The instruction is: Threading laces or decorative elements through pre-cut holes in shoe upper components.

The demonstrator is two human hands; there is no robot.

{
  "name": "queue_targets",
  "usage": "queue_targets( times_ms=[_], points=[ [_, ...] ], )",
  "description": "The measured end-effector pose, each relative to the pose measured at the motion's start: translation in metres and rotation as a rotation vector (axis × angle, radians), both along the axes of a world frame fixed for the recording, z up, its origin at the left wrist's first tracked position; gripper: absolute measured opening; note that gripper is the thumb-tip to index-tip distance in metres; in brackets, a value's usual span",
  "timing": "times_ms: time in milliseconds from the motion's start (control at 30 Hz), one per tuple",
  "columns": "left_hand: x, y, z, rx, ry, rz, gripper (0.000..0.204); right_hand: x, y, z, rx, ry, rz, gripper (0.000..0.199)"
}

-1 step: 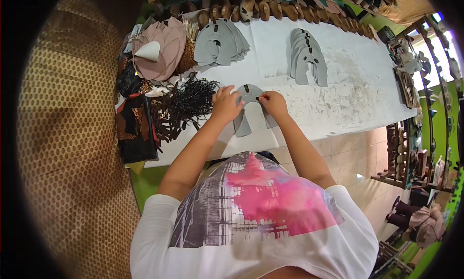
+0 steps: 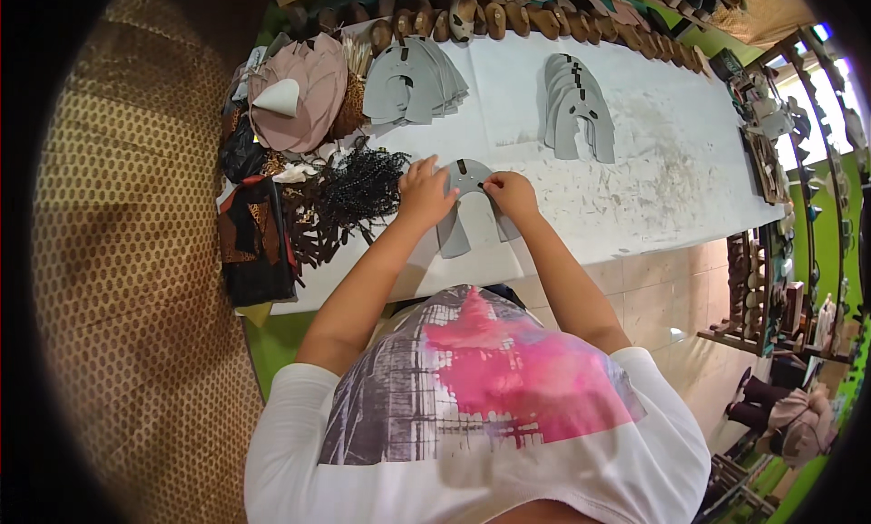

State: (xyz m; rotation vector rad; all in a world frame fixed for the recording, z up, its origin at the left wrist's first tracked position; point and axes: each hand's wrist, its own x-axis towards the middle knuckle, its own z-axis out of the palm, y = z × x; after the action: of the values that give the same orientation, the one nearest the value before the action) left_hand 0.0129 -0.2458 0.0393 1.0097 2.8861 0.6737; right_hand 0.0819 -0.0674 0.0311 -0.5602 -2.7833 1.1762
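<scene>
A grey horseshoe-shaped shoe upper piece (image 2: 455,238) lies flat on the white-covered table in front of me, its curved end pointing away. At the top of its curve is a dark rectangular patch (image 2: 462,167). My left hand (image 2: 425,195) rests at its left side, fingers apart, thumb toward the curve. Over the right side, my right hand (image 2: 513,197) pinches at a small dark piece (image 2: 482,186) against the grey surface. Its fingertips partly hide that piece, and the hand covers some of the right leg.
Fanned grey uppers (image 2: 435,93) lie at the far left, with more (image 2: 564,129) at the far right. A heap of black cords (image 2: 363,184) sits close to my left hand. Pinkish sheets (image 2: 313,79) pile behind it. Wooden shoe lasts (image 2: 517,19) line the back edge.
</scene>
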Motion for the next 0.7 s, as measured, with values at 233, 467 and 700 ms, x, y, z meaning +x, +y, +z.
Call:
queue_targets(
  times_ms=[233,467,700],
  points=[
    [-0.016,0.025,-0.011,-0.233,0.018,0.022,0.049,-0.006,0.001,0.0,0.081,0.048,0.029,0.014],
    [-0.03,0.028,-0.009,-0.152,-0.095,0.087,0.042,-0.007,0.006,-0.003,0.254,0.146,0.143,0.01],
    [-0.042,0.027,-0.011,-0.142,-0.185,-0.057,0.038,0.002,0.01,-0.008,0.42,0.304,0.271,0.011]
  ],
)
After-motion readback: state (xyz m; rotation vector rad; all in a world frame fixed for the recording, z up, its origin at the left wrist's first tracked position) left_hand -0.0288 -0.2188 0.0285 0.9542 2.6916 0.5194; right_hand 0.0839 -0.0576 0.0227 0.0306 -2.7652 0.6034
